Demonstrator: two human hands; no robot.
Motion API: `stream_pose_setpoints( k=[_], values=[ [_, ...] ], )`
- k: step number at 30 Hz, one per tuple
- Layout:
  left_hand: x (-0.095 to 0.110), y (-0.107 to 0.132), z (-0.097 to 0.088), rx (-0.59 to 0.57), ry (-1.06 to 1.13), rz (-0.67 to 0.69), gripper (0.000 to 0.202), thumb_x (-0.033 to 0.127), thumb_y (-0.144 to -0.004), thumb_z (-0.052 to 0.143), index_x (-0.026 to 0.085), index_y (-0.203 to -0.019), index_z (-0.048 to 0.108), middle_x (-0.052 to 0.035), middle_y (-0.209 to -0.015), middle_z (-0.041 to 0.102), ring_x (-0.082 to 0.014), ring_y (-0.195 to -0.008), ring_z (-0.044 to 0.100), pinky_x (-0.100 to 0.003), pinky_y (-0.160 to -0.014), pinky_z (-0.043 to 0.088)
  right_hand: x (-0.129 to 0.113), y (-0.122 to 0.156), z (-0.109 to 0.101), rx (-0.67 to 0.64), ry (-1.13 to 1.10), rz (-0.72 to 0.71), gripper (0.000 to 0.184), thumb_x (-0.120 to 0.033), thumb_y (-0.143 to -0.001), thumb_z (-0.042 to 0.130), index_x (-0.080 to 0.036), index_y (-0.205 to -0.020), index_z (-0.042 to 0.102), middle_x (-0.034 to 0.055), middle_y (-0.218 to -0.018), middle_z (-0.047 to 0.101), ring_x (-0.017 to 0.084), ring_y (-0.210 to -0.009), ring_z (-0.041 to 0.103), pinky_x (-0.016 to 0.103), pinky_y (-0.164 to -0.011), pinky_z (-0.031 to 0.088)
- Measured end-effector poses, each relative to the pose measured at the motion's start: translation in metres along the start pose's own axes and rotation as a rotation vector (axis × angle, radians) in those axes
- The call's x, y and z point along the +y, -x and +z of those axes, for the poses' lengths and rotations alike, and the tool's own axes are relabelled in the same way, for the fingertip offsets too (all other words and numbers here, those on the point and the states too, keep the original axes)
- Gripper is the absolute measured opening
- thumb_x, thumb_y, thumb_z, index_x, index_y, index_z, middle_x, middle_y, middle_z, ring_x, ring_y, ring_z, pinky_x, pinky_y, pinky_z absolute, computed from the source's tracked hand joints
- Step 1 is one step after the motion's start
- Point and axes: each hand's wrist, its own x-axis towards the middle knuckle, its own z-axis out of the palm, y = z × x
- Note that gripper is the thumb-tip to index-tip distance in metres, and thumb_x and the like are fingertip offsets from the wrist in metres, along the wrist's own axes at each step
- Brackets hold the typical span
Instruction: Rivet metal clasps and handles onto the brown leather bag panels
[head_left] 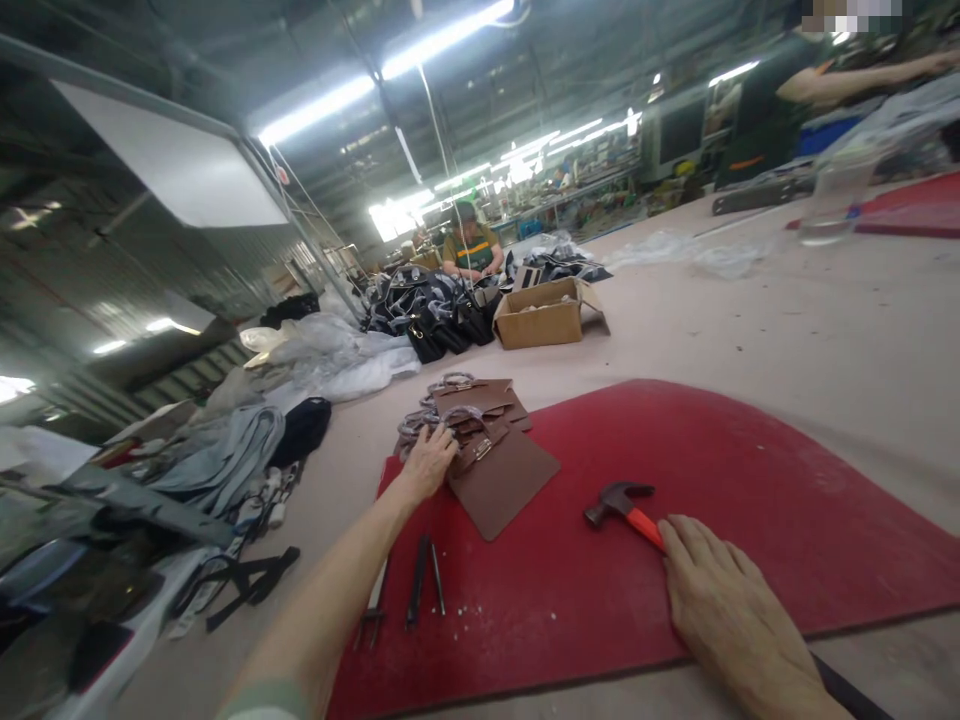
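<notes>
Brown bag panels [506, 482] with wrapped handles and metal buckles lie in a loose pile on the left part of a red board [637, 590]. My left hand [430, 462] is at the near-left side of the pile, its fingers bent over the top panel by its handle; the thumb is hidden. On the board to the right is a claw hammer [643, 522] with a dark head and orange-red handle. My right hand [724, 590] is closed over that handle, whose dark end shows beyond my wrist. The hammer head rests low at the board, pointing left.
Slim metal punches [418, 580] and white bits lie on the board near my left forearm. Beyond are a cardboard box [538, 315], black bags [442, 325] and a seated person [472, 245]. Straps and cloth [240, 460] lie left; a clear cup [825, 205] stands right.
</notes>
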Motion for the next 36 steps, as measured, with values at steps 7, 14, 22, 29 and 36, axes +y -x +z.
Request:
stream_pose_setpoints(
  k=[7,14,22,29,36],
  values=[
    [-0.015,-0.015,-0.004,-0.008,-0.015,0.118,0.032,-0.002,-0.081,0.047,0.013,-0.101,0.067,-0.0157,-0.124,0.062,-0.0298,-0.135,0.046,-0.059,-0.121,0.02,-0.003,-0.001,-0.001,-0.119,-0.101,0.051,0.044,-0.007,-0.087,0.038,-0.008,-0.124,0.064,0.0216,-0.129,0.064,0.034,-0.116,0.06,0.05,-0.094,0.048],
    [-0.022,0.033,-0.07,0.041,0.011,0.228,0.033,0.0,-0.088,0.038,0.018,-0.09,0.065,-0.0069,-0.089,0.065,-0.0211,-0.098,0.06,-0.056,-0.119,0.026,-0.004,-0.002,-0.004,-0.187,-0.161,0.102,0.043,-0.011,-0.09,0.04,-0.008,-0.129,0.059,0.0221,-0.131,0.062,0.034,-0.119,0.057,0.05,-0.098,0.045],
    [0.128,0.149,-0.101,0.289,0.299,0.133,0.026,0.01,-0.094,0.043,0.016,-0.115,0.058,-0.0033,-0.075,0.06,-0.0176,-0.066,0.059,-0.029,-0.064,0.05,-0.005,-0.009,-0.016,-0.229,-0.159,0.087,0.039,-0.015,-0.093,0.04,-0.007,-0.128,0.057,0.0215,-0.13,0.061,0.033,-0.119,0.055,0.045,-0.098,0.042],
    [0.268,0.163,-0.086,0.204,0.72,-0.254,0.04,0.002,-0.083,0.043,0.021,-0.117,0.054,-0.0094,-0.102,0.065,-0.0174,-0.073,0.068,-0.027,-0.063,0.058,-0.006,-0.01,-0.019,-0.223,-0.164,0.065,0.038,-0.019,-0.093,0.043,-0.007,-0.126,0.056,0.0219,-0.129,0.06,0.033,-0.115,0.056,0.044,-0.094,0.043],
    [0.289,0.166,-0.098,0.216,0.918,-0.24,0.043,0.002,-0.082,0.046,0.016,-0.123,0.051,-0.019,-0.132,0.056,-0.0257,-0.11,0.067,-0.035,-0.086,0.063,-0.008,-0.013,-0.024,-0.229,-0.169,0.05,0.035,-0.021,-0.094,0.041,-0.009,-0.124,0.055,0.0205,-0.127,0.06,0.031,-0.111,0.056,0.042,-0.088,0.043]
  ],
)
